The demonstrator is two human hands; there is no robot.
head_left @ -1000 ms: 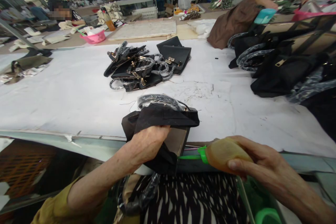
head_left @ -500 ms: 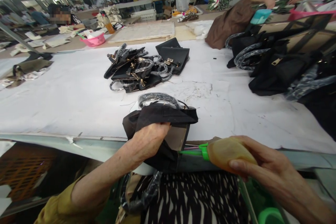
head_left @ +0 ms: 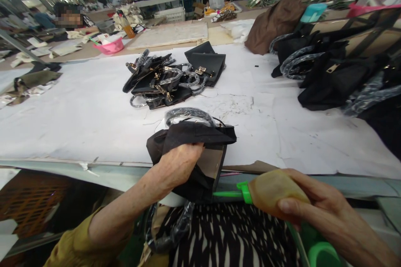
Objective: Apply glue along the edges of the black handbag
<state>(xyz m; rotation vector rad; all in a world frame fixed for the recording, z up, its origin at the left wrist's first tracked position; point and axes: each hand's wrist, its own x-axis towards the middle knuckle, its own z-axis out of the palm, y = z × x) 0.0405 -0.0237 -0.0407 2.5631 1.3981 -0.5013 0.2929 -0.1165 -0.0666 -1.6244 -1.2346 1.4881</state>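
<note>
My left hand (head_left: 177, 167) is closed on a black handbag piece (head_left: 194, 137) at the near edge of the white-covered table (head_left: 78, 112); the piece's tan inner face (head_left: 212, 163) is turned toward me and a plastic-wrapped handle (head_left: 188, 113) lies behind it. My right hand (head_left: 308, 204) grips an amber squeeze bottle (head_left: 272, 192) with a green cap and a long green nozzle (head_left: 227, 194). The nozzle tip points left and sits at the lower edge of the bag piece, just below the tan face.
A heap of black bag parts with gold clasps (head_left: 171, 77) lies mid-table. Finished black bags (head_left: 338, 71) are stacked at the right. A pink bowl (head_left: 110, 46) and a board (head_left: 171, 33) lie farther back. Another person in a brown apron (head_left: 278, 21) works at the far right.
The bottle in my right hand has dropped slightly, and its nozzle now sits lower along the bag piece's edge. My left hand keeps its hold; the view has shifted a little.
</note>
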